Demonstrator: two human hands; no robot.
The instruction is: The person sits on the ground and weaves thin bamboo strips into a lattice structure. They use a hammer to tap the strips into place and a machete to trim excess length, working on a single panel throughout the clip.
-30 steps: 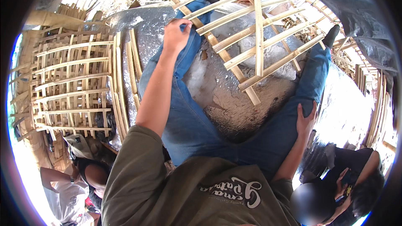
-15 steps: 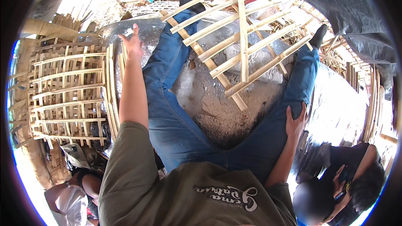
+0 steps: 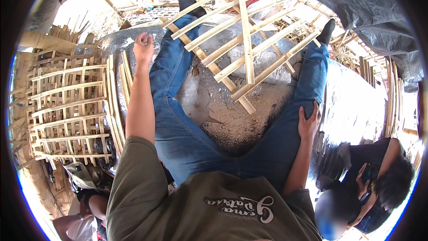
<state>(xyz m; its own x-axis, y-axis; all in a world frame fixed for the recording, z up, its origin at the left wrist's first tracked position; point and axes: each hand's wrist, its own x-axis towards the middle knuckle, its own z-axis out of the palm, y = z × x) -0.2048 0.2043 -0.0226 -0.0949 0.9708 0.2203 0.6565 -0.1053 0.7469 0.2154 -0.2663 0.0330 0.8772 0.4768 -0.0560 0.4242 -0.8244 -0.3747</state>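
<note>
The left hand (image 3: 143, 50) is being held just outside the left shin (image 3: 167, 58), over the silver sheet (image 3: 232, 127); its fingers are being kept partly curled, and no object is being shown in its grip, though whether that grip is fully closed cannot be told. The right hand (image 3: 308, 122) is being rested on the right knee, its thumb being held apart from the fingers and its grip being left unclenched against the blue jeans (image 3: 203, 138).

The bamboo lattice panel (image 3: 246, 35) is being seen ahead, lying aslant between the legs: its upper left corner is crossing the left shin, its right side is reaching toward the right ankle, and neither hand is being put to it. On the left, loose bamboo strips (image 3: 111, 93) are being seen beside more bamboo latticework (image 3: 67, 104). Dark plastic sheeting (image 3: 370, 18) is being hung at the upper right. At the lower right, a dark object (image 3: 366, 175) is being held by a co-worker (image 3: 372, 156).
</note>
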